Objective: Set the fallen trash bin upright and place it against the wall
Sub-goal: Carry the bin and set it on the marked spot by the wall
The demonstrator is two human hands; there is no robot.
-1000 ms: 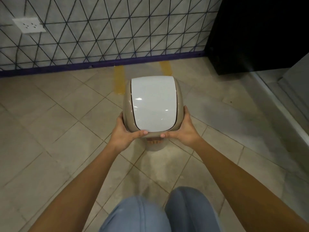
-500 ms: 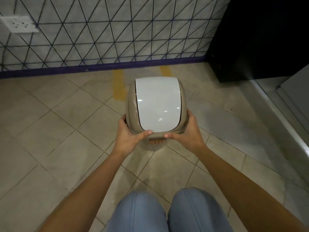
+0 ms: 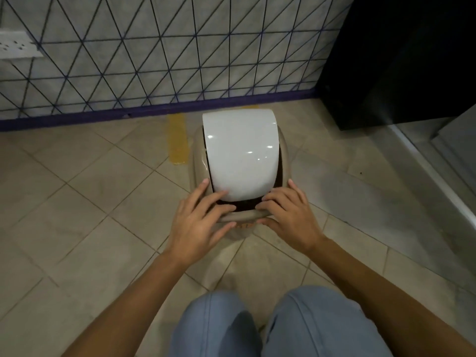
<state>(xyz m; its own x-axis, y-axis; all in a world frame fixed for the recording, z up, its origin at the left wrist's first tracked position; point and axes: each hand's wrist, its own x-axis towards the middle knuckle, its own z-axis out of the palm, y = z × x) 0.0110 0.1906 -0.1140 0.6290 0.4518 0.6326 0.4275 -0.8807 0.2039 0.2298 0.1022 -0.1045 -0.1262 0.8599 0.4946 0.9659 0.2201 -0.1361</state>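
Upright beige, white-lidded trash bin (image 3: 240,161)

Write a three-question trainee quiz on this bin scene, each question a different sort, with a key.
1. True or false: the trash bin lies on its side.
2. Which hand rests on the bin's near-left rim? A) left hand B) right hand
3. Fill in: the bin's swing lid is ____ in colour.

Key: 1. False, it stands upright on the tiled floor, close to the patterned wall. 2. A. 3. White.
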